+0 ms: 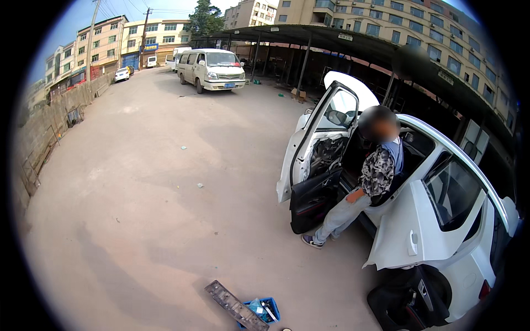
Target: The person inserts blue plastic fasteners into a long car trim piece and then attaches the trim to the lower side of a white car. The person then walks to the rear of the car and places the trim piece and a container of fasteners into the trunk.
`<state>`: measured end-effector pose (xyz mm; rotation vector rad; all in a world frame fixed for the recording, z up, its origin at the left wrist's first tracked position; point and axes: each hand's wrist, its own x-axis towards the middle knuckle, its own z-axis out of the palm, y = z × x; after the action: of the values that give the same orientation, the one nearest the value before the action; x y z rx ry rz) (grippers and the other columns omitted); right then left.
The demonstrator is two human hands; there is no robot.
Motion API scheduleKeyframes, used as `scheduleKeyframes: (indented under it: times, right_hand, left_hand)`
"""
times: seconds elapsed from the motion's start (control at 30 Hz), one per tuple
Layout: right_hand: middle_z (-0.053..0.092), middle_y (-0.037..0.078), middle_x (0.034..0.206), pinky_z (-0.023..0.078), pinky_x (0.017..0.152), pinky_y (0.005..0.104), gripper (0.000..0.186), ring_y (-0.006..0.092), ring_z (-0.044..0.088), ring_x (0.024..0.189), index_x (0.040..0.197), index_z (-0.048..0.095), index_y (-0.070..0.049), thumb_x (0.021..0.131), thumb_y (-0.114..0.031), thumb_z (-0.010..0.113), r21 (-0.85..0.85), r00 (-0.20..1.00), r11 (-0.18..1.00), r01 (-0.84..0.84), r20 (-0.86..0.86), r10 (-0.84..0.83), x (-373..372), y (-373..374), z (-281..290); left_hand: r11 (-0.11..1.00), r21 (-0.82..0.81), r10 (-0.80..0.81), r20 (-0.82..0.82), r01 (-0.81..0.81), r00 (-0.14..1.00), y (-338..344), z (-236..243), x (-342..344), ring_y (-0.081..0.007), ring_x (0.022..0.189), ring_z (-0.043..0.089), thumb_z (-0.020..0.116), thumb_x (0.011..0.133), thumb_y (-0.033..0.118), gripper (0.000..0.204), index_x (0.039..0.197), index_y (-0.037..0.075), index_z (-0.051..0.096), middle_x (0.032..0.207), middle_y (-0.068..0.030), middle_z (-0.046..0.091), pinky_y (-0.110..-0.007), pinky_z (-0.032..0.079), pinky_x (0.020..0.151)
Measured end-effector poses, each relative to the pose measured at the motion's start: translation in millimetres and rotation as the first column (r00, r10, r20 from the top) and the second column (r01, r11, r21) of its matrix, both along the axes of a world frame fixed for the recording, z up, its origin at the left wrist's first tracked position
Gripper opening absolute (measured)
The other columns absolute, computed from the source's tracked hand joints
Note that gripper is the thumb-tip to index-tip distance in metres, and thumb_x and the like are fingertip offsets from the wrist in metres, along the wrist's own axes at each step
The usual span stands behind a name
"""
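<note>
Neither of my hands is in view. To the right stands a white car [400,229] with its front door [298,151] swung wide open and its rear door ajar. A person in a camouflage-sleeved top [377,168] and pale trousers stands in the front door opening, one hand at the thigh. A black door trim panel [314,198] leans low against the front door, whose inner side looks bare. Another black trim panel [406,298] rests on the ground below the rear door. Near the lower edge, a long dirty plastic strip [234,303] lies against a blue crate [276,310] of small items.
A white van [212,70] is parked farther up the concrete yard [138,193]. A low wall [38,138] runs along the left. Behind the car is a long open shed [309,41] on posts, with a cardboard box [298,94] beside one.
</note>
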<state>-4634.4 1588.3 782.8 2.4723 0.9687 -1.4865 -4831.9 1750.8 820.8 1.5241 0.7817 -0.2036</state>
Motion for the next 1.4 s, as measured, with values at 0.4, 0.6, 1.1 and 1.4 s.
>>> scheduleKeyframes:
  times: [0.4, 0.6, 1.1, 1.4]
  right_hand:
    - [0.068, 0.02, 0.118, 0.049, 0.096, 0.0437, 0.063, 0.0346, 0.063, 0.114, 0.12, 0.068, -0.008, 0.081, -0.056, 0.056, -0.064, 1.0, 0.998, -0.021, -0.003, 0.021, -91.4, -122.3, 114.7]
    - [0.07, 0.015, 0.115, 0.05, 0.095, 0.0435, 0.055, 0.0333, 0.064, 0.111, 0.112, 0.072, -0.01, 0.079, -0.053, 0.06, 0.023, 0.986, 0.993, 0.114, 0.117, -0.116, -73.5, -203.4, 98.0]
    - [0.071, 0.019, 0.112, 0.061, 0.075, 0.0421, 0.035, 0.0313, 0.072, 0.094, 0.101, 0.068, 0.01, 0.088, -0.022, 0.063, -0.107, 0.419, 0.405, 0.908, 0.212, -0.883, -170.2, -401.4, 213.7]
    - [0.073, 0.02, 0.097, 0.053, 0.078, 0.0483, 0.034, 0.038, 0.07, 0.095, 0.085, 0.076, -0.004, 0.077, -0.035, 0.064, 0.221, 0.211, 0.283, 0.933, 0.3, -0.931, -204.5, -579.5, 58.5]
  left_hand:
    - [0.995, 0.025, 0.103, -0.225, -0.1, 0.969, -1.6, 54.0, -198.8, -0.0205, 0.092, 0.063, 0.068, 0.088, 0.022, 0.024, 0.099, 0.001, 0.071, 0.095, -0.0068, 0.069, -0.036, 0.05, 0.083]
    - [1.0, -0.03, -0.013, -0.379, 0.002, 0.925, -32.9, 10.1, -244.9, -0.0177, 0.09, 0.064, 0.067, 0.09, 0.022, 0.022, 0.098, 0.002, 0.073, 0.092, -0.0049, 0.07, -0.034, 0.05, 0.083]
    - [0.758, -0.121, -0.538, 0.441, 0.641, 0.719, -114.3, 247.4, 15.8, -0.0094, 0.083, 0.06, 0.065, 0.097, 0.028, 0.028, 0.094, 0.001, 0.071, 0.084, -0.0004, 0.067, -0.027, 0.048, 0.078]
    - [0.426, -0.193, -0.765, 0.445, 0.884, 0.466, -289.1, 306.0, 54.0, -0.0115, 0.102, 0.06, 0.06, 0.101, 0.034, 0.035, 0.112, 0.001, 0.068, 0.106, -0.0049, 0.069, -0.027, 0.045, 0.093]
